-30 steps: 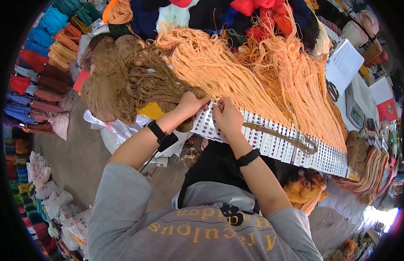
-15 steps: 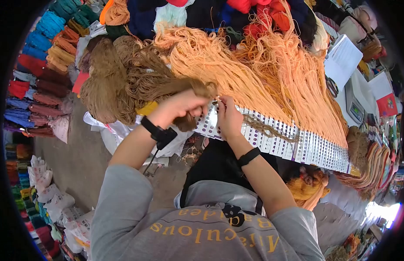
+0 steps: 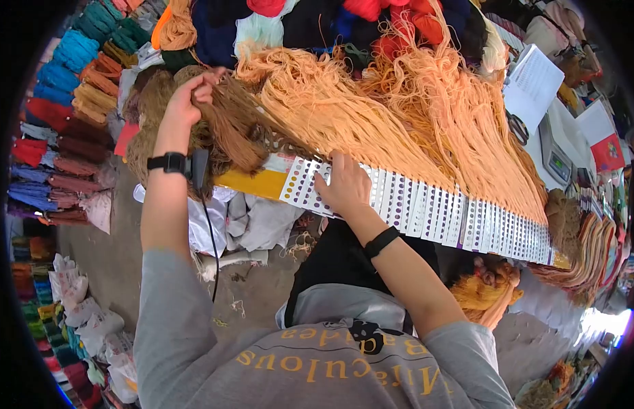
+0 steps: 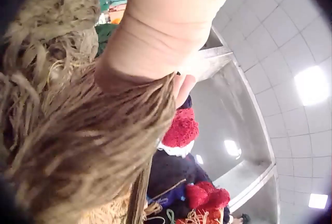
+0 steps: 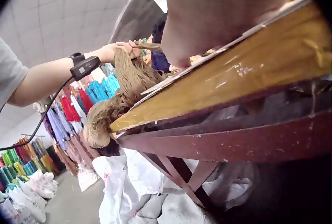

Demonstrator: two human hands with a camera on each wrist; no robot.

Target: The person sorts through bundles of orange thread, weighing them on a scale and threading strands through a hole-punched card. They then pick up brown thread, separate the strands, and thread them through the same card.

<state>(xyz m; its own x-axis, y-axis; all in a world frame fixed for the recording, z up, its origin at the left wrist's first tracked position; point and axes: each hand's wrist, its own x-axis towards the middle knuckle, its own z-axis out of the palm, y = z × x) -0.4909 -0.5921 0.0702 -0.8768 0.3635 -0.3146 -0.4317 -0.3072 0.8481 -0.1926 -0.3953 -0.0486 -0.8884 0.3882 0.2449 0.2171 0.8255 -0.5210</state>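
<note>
Raised at the upper left, the left hand (image 3: 188, 97) grips a brown yarn hank (image 3: 231, 129); in the left wrist view the hank (image 4: 98, 136) hangs from that hand. A thin brown strand bundle (image 3: 289, 134) stretches from it toward the right hand (image 3: 347, 185). The right hand lies on the punched white cards (image 3: 412, 210), its fingertips at the cards' upper edge by the bundle's end; whether it pinches the strands is hidden. Peach yarn (image 3: 351, 112) fans out from the cards. In the right wrist view, the left hand (image 5: 122, 52) holds the brown yarn up.
A yellow table edge (image 3: 252, 184) runs left of the cards. Scissors (image 3: 517, 128), papers (image 3: 533, 88) and a scale (image 3: 557, 163) lie at the right. Red and dark yarn is piled at the back. White sacks (image 3: 252, 221) sit below the table, and coloured hanks (image 3: 64, 136) fill the far left.
The left hand has moved up and left with the brown hank, drawing the strands out long. The right hand has shifted slightly left, and the loose brown strands have left the cards.
</note>
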